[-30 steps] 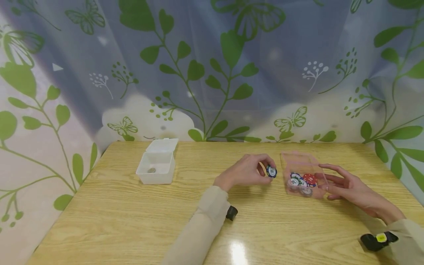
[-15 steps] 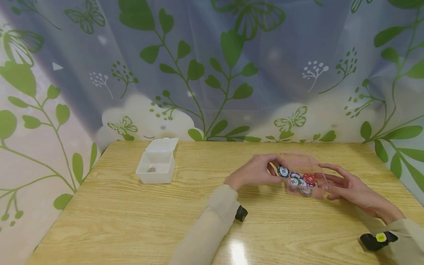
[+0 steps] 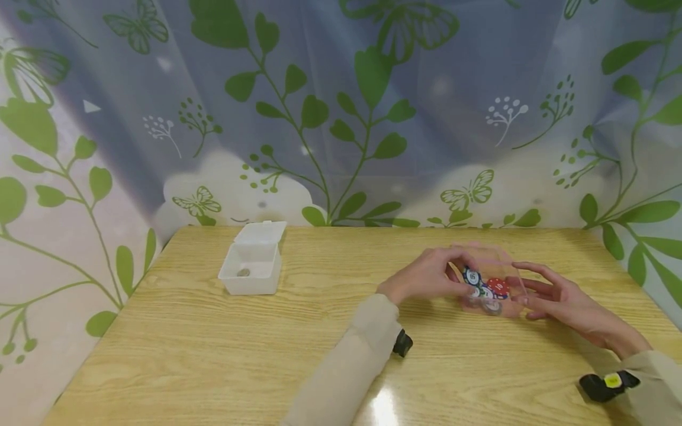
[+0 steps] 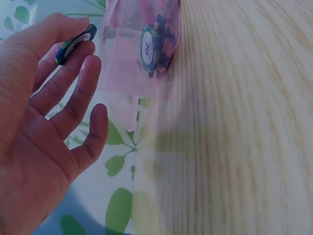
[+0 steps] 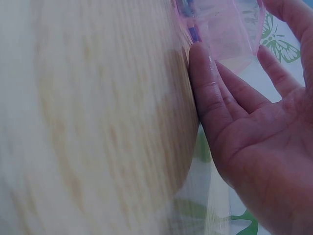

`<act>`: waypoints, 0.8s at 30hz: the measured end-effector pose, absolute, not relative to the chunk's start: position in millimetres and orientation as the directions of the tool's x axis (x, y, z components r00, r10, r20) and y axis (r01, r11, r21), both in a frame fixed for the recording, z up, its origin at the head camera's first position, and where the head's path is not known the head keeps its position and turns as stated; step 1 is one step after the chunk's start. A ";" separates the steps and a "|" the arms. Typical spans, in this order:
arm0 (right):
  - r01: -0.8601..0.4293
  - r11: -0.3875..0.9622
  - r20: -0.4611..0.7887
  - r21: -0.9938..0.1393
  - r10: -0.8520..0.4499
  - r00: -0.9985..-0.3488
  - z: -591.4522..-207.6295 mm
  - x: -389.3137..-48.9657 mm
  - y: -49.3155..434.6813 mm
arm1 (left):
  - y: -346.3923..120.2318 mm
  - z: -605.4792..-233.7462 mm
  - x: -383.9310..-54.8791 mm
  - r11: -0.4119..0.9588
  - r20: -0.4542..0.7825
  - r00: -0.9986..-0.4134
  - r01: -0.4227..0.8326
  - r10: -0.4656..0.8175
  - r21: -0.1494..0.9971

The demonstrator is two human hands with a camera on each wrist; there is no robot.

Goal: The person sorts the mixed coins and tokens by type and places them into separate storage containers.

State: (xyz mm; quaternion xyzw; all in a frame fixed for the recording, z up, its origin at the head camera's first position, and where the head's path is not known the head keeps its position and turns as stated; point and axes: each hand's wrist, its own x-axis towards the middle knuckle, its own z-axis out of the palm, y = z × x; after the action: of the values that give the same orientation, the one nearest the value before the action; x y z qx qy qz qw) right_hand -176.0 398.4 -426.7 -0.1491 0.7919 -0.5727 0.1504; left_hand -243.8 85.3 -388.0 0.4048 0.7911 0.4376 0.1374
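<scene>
My left hand (image 3: 430, 273) pinches a dark blue-and-white poker chip (image 3: 471, 276) between thumb and fingers. In the left wrist view, this chip (image 4: 77, 44) is seen nearly edge-on at the fingertips. It is held over a see-through pink box (image 3: 514, 309) whose lid stands up at the back. Inside lie several chips, among them a red one (image 3: 498, 287) marked 10. My right hand (image 3: 566, 305) has fairly straight fingers and rests against the box's right side. In the right wrist view, the thumb (image 5: 208, 88) lies at the box's lower edge.
A white box (image 3: 253, 285) with its lid raised stands at the left of the wooden table (image 3: 256, 361); a small coin-like disc (image 3: 243, 273) lies in it. A patterned curtain (image 3: 341, 136) hangs behind the table's far edge. Each wrist wears a black device (image 3: 402, 343).
My left hand has moved right with the chip, from beside the pink box to over it. The right hand and both boxes have stayed in place.
</scene>
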 end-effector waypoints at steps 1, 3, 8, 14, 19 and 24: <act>-0.065 0.299 -0.067 -0.952 -0.411 -0.909 -426.6 -176.1 398.2 | 86.1 -388.6 -243.8 0.292 0.135 -0.636 0.520 0.760 0.803; -0.064 0.307 -0.070 -0.950 -0.408 -0.910 -426.4 -176.1 397.7 | 87.7 -389.3 -243.8 0.298 0.127 -0.641 0.511 0.756 0.806; -0.058 0.332 -0.082 -0.941 -0.392 -0.916 -425.5 -175.4 396.8 | 92.6 -390.2 -244.5 0.301 0.115 -0.643 0.500 0.757 0.812; -0.060 0.327 -0.079 -0.943 -0.395 -0.915 -426.4 -175.7 398.1 | 97.6 -389.5 -245.5 0.307 0.113 -0.630 0.519 0.769 0.798; -0.058 0.332 -0.082 -0.942 -0.393 -0.916 -425.5 -175.5 396.6 | 98.5 -388.1 -245.7 0.323 0.112 -0.627 0.536 0.771 0.780; -0.057 0.346 -0.089 -0.936 -0.390 -0.916 -424.2 -175.3 394.9 | 98.7 -387.4 -246.1 0.331 0.113 -0.624 0.548 0.773 0.768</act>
State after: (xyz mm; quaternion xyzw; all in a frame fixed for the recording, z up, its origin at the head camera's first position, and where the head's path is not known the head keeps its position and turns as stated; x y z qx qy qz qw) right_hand -175.3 394.9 -424.2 -0.1385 0.8066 -0.5547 0.1503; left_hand -246.1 98.7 -387.4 0.4108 0.8040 0.4071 0.1378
